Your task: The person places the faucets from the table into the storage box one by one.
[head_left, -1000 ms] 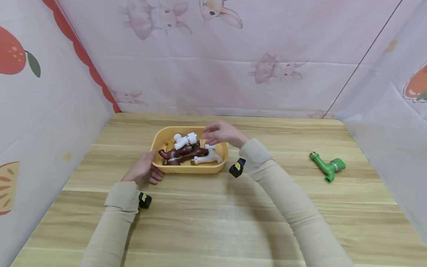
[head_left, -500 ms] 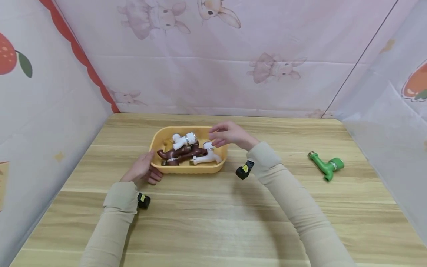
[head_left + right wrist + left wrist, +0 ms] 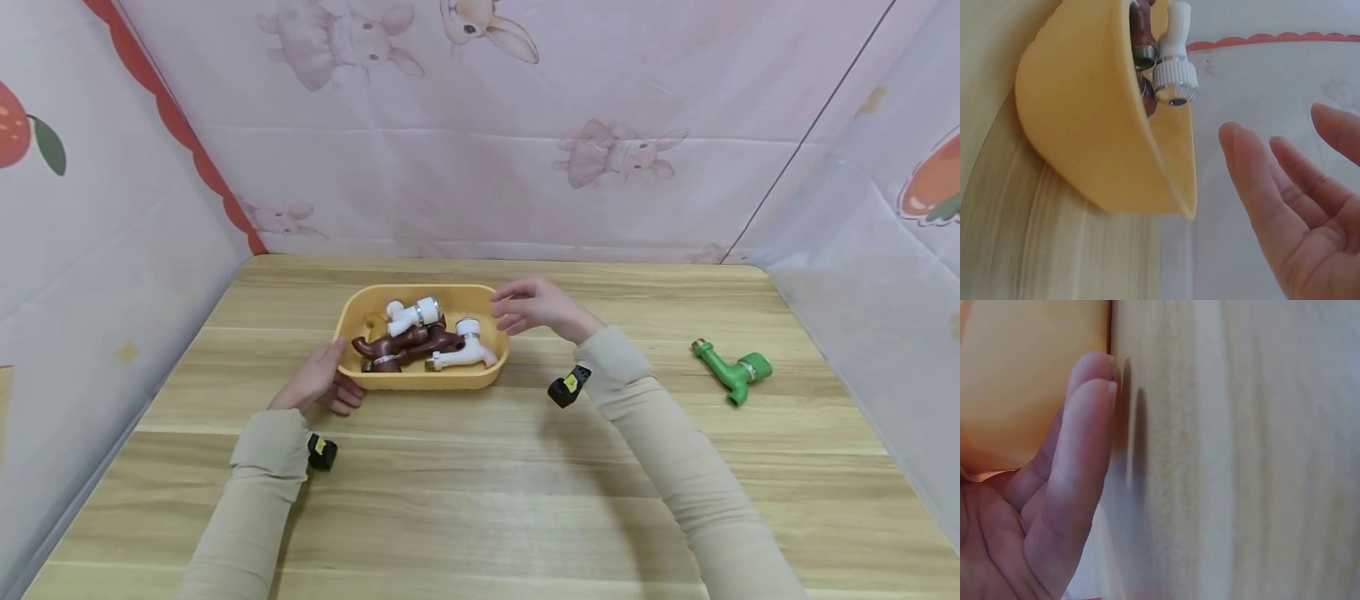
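A yellow plastic basket point(image 3: 423, 381) stands on the wooden table with taps inside. A white tap point(image 3: 415, 315) lies on top of the pile at the left, and a second white tap point(image 3: 463, 354) is at the right. Brown taps point(image 3: 405, 343) lie between them, and a yellow tap point(image 3: 377, 323) is partly covered. My left hand point(image 3: 318, 382) rests at the basket's left corner; in the left wrist view its fingers point(image 3: 1082, 450) lie fairly straight along the wall. Over the basket's right end is my right hand point(image 3: 542, 307), fingers spread apart with nothing between them.
A green tap point(image 3: 731, 372) lies by itself on the right side of the table point(image 3: 480, 500). Patterned cloth walls point(image 3: 480, 192) rise behind the table and on both sides.
My right hand has moved right, from above the taps to the basket's right end, uncovering the right-hand white tap. My left hand has stayed at the corner.
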Available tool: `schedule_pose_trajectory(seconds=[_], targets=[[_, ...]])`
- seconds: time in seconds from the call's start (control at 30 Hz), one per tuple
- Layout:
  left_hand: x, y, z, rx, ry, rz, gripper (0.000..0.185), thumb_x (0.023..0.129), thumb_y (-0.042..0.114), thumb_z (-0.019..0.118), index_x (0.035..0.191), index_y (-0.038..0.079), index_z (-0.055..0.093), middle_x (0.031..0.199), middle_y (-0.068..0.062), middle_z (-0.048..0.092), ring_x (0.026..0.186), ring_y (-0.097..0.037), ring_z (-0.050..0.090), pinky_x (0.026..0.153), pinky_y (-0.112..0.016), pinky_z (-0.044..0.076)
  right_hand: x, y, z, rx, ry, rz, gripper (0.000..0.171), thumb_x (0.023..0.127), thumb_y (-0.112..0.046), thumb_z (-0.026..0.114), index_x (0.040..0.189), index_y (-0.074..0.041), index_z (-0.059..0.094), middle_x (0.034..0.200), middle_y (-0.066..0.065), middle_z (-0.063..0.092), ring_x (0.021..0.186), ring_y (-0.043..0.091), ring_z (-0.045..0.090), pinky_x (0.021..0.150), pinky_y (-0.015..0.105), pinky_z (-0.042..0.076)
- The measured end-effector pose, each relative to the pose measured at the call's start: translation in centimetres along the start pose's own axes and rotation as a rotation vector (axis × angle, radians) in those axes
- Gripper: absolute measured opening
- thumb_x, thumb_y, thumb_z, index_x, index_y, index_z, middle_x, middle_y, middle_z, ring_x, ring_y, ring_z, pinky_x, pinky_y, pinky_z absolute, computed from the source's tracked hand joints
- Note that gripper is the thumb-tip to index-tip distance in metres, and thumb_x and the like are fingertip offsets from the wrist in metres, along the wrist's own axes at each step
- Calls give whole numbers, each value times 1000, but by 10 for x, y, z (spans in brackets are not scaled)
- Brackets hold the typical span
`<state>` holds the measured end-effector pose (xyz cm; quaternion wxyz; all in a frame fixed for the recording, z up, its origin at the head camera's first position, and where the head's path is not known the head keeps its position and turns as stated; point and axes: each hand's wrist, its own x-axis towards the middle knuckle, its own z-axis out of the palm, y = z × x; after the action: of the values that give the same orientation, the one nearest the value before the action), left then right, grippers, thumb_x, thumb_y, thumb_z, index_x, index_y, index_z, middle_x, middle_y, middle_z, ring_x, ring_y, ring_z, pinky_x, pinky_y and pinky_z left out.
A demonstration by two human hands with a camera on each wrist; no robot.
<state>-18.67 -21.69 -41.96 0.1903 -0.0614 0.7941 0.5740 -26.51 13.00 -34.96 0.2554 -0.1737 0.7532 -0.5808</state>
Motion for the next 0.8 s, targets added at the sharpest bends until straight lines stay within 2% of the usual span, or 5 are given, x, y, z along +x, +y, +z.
schedule_pose_trajectory(seconds=[0.27,0.47,0.8], targets=[[-1,0,0,11,-1,-4,70,97,49,11,131,-11,22,73,-18,63,63,-28,64,57,-44,56,-9,8,-12,-34,35,-6,39,91,-11,54,123,10,48,110,30,57,84,27,64,74,36,55],[0,-2,1,6,3,-2,67,97,48,11,130,-10,21,73,-17,63,63,-28,64,57,-44,56,-18,11,-19,-51,59,-11,37,92,-10,53,123,9,48,100,20,62,83,25,64,74,37,55],[1,-6,1,-4,10,1,68,97,48,11,129,-11,21,72,-17,63,63,-28,64,57,-44,56,-31,18,-36,-106,83,-17,35,93,-11,51,123,8,49,107,28,57,85,24,63,75,36,54]])
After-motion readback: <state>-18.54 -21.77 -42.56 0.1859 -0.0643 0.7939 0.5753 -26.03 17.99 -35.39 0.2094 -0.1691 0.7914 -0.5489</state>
